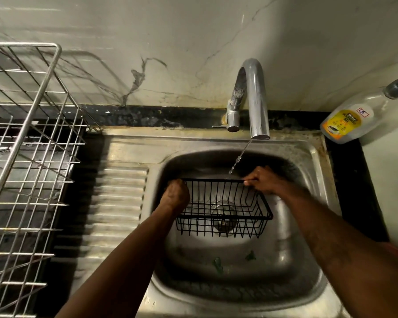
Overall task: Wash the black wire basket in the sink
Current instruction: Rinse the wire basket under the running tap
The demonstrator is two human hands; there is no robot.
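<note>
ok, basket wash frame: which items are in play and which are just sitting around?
In play:
black wire basket, held over the sink
left hand and right hand, each in a grip on its rim
tap, running a thin stream

Lying about:
steel dish rack on the drainboard
soap bottle, far right corner

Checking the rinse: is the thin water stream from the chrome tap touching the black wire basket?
Touching. The head view shows the water stream running down onto the far top rim of the black wire basket.

Veined marble wall (193, 42), black counter (354, 171), steel dish rack (32, 134), dim light
</note>
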